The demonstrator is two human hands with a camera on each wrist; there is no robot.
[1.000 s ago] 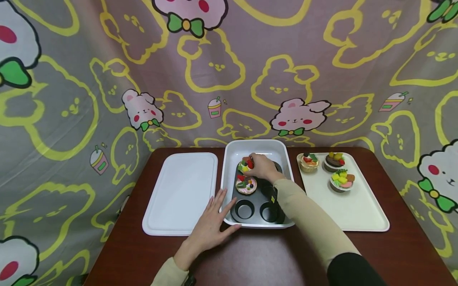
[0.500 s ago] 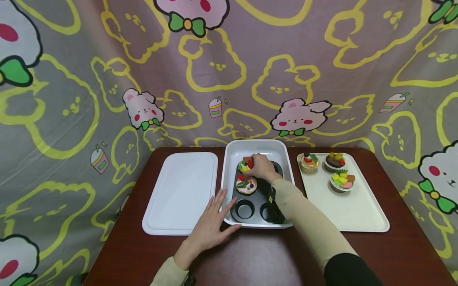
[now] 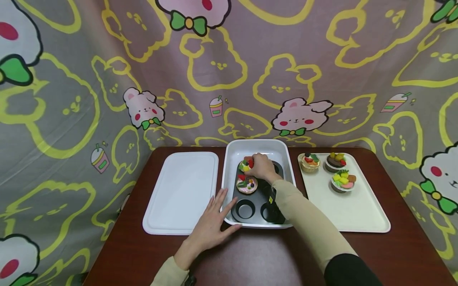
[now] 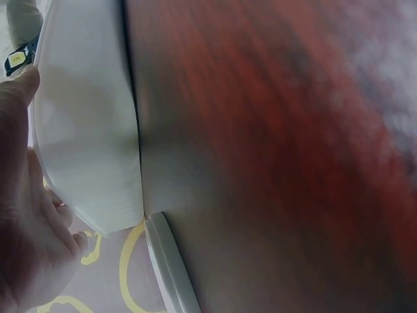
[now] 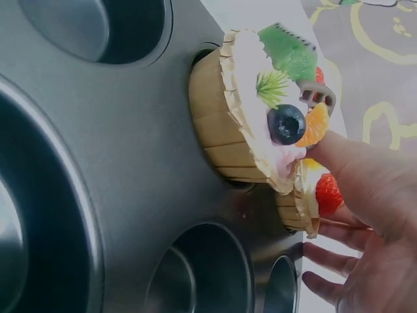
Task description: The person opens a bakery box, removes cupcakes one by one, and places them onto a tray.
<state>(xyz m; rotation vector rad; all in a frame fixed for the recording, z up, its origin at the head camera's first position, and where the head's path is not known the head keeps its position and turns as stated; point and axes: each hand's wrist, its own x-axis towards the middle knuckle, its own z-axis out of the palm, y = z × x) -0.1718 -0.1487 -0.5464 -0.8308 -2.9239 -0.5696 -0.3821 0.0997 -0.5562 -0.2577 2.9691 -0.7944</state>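
My right hand [image 3: 262, 168] reaches into the white deep tray [image 3: 262, 145] and grips the far-left fruit cupcake [image 3: 245, 165], which sits in the dark muffin tin [image 3: 257, 200]. In the right wrist view, its thumb and fingers are around that cupcake [image 5: 296, 202], partly hidden behind a nearer one. That nearer cupcake [image 3: 246, 185], topped with cream, a blueberry and an orange segment, stands in the adjoining cup. My left hand [image 3: 209, 226] lies with spread, straight fingers against the tray's near-left rim. From the left wrist view, the left hand [image 4: 32, 228] touches the tray's outer wall [image 4: 91, 130].
A cream tray [image 3: 361, 210] on the right bears a tart [image 3: 309, 163], a chocolate cupcake [image 3: 335, 161] and a fruit-topped cupcake [image 3: 342, 181]. At left lies a flat white tray or lid [image 3: 180, 193]. A patterned cloth [image 3: 250, 79] hangs behind the brown table [image 3: 261, 254].
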